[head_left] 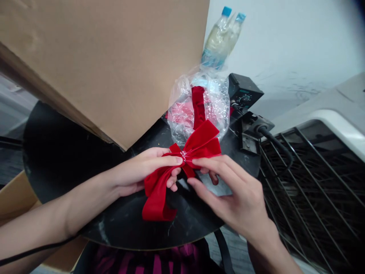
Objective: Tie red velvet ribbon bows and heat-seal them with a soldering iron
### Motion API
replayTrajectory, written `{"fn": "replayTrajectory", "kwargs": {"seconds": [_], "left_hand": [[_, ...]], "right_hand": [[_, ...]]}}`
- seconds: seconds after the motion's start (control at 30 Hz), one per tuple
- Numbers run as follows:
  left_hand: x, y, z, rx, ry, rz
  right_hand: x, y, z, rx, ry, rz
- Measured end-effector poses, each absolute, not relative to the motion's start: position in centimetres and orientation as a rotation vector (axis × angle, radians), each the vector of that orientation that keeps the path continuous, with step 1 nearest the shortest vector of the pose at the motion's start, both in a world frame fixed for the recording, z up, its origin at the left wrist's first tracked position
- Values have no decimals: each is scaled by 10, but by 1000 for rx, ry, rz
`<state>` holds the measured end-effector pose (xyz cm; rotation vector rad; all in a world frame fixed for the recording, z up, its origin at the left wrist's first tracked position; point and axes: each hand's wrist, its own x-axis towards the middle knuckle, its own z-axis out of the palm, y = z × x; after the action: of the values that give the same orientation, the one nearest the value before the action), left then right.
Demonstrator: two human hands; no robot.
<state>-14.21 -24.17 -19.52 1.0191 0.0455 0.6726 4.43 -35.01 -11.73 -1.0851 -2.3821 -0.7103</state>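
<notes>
A red velvet bow (201, 140) is held just above the near part of a round black table. My left hand (151, 163) is closed on its left side, thumb on top close to the knot and fingers curled beneath. A thin, pale, shiny tie (184, 154) crosses the bow's middle. From the right, my right hand (230, 182) grips the bow beside that tie, its index finger on the ribbon and other fingers partly hidden under it. One ribbon loop (159, 205) hangs down below my left hand.
Behind the bow, a clear plastic bag (182, 125) holds more red material, with a red ribbon strip (199, 102) on it. A large cardboard box (114, 68) fills the back left. Two bottles (218, 42), a black dial box (244, 93) and a wire grille (308, 182) are rightward.
</notes>
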Motion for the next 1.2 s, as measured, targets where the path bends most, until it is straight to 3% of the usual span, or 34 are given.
{"fn": "replayTrajectory", "kwargs": {"seconds": [0.17,0.7,1.1,1.2], "left_hand": [[-140,-243,-197,1085,51,654],[-145,-245,-202,1345,36,708],[-145,-246,-199,1347,46,685],[-146,-247,-198,1350,56,690]], "right_hand": [[41,-331,-90,-1095,-2658,-810],[43,-319,-85,-1074,-2599,-365],[45,-326,-84,-1025,-2643,-494],[43,-330,-84,-1022,-2682,-659]]}}
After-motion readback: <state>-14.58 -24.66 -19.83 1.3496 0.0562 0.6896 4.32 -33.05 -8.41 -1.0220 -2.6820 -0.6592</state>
